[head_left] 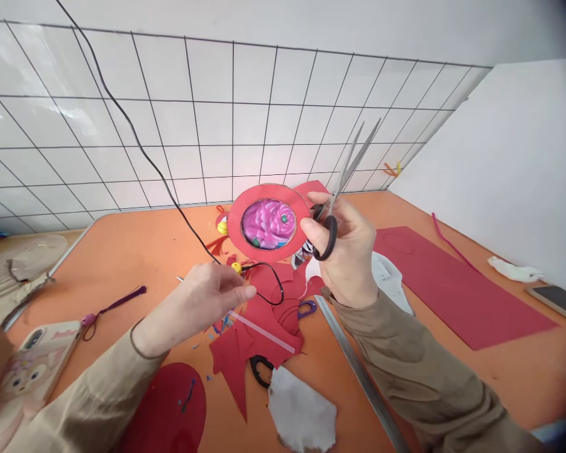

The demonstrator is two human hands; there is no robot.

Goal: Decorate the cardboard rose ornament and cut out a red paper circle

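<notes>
My right hand point(349, 248) grips scissors point(332, 201) with black handles, their blades pointing up and slightly apart. Thumb and fingers of that hand also pinch the edge of a red oval paper frame point(233, 220). Inside the frame is a fabric piece point(268, 223) with a pink-purple flower. Lower left of the frame, my left hand point(207, 296) hovers palm down, thumb stretched out, with nothing visible in it. A black cable point(155, 167) runs down behind that hand, and a dark loop shows beyond its fingertips.
Red paper scraps point(264, 340), white pieces point(304, 409) and a metal ruler point(358, 371) lie on the orange table point(136, 251). At right are a red sheet point(453, 283) and a dark phone point(559, 302); at left, a phone in a cartoon case point(35, 365) and a purple tassel point(122, 301).
</notes>
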